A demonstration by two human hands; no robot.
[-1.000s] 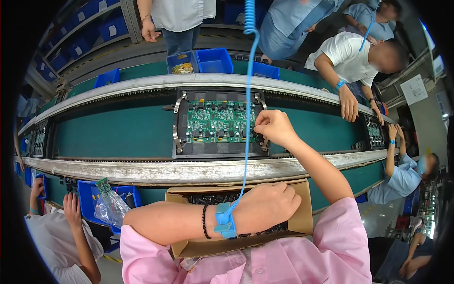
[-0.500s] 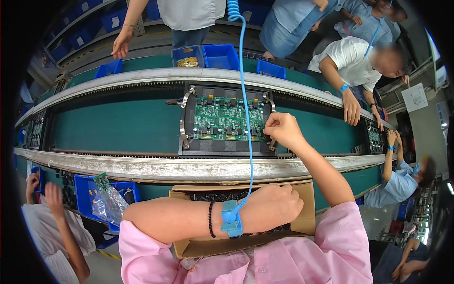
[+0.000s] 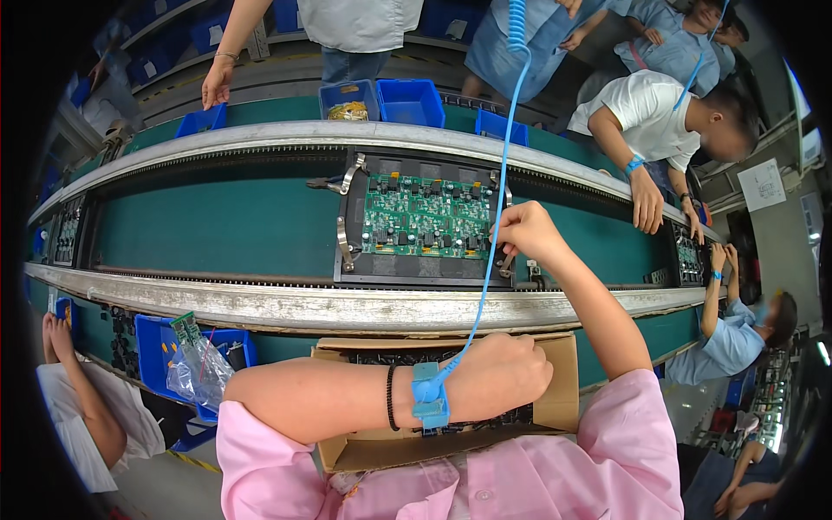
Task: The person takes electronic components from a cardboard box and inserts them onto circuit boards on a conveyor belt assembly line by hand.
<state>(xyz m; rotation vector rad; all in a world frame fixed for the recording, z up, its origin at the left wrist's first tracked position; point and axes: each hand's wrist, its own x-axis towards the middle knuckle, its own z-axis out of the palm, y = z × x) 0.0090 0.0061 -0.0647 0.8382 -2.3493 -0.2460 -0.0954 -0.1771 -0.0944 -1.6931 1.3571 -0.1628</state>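
The right hand point(image 3: 524, 232) is pinched narrow at the right edge of the green circuit board point(image 3: 425, 217), which lies in a dark carrier frame point(image 3: 347, 260) on the conveyor belt point(image 3: 217, 225). The left hand point(image 3: 507, 373), closed in a loose fist, rests in the cardboard box point(image 3: 555, 403); what it holds cannot be told.

One camera on the person's head looks down from close up at the green conveyor belt point(image 3: 217, 230) and the circuit board point(image 3: 423, 217), edges bending round.
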